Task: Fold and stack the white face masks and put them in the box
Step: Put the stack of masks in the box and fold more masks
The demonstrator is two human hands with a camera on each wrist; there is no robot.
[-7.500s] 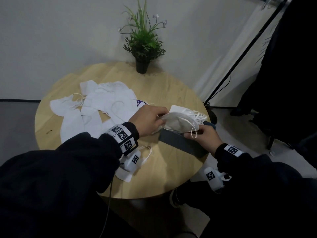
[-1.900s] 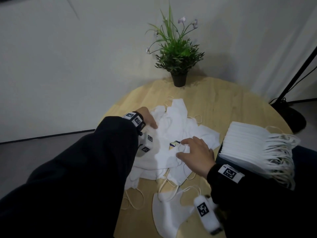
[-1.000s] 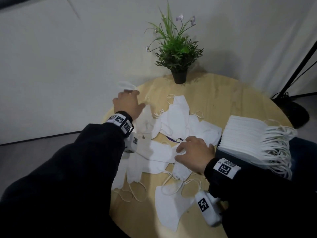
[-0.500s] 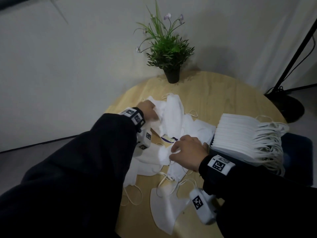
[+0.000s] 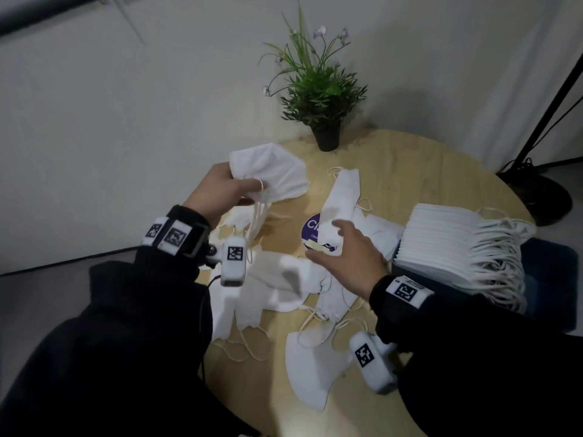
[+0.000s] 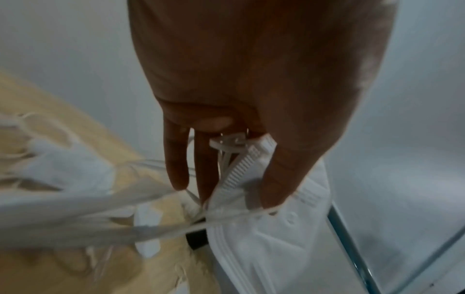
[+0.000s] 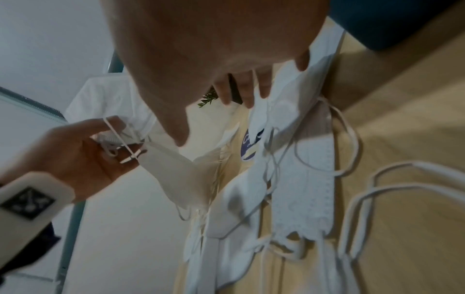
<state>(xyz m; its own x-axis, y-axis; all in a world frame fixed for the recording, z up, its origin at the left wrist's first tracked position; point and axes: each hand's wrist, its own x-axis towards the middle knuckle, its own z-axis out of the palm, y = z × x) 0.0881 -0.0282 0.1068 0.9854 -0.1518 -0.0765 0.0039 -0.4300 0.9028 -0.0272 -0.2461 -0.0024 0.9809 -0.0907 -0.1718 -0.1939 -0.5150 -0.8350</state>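
— Left hand (image 5: pixel 217 192)?
— Clamped on a mask (image 5: pixel 271 171), raised at far left over the table (image 5: pixel 410 171).
— Right hand (image 5: pixel 347 260)?
— Fingers spread, holding nothing, above the pile (image 5: pixel 284 285). Stack (image 5: pixel 441 244) at right.

Office-like corner: round wooden table (image 5: pixel 410 171), potted plant (image 5: pixel 318 99).

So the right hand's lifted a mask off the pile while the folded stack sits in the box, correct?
Not quite: the left hand holds the lifted mask, as the head view shows. The right hand hovers open over the pile. The stack does sit in the box.
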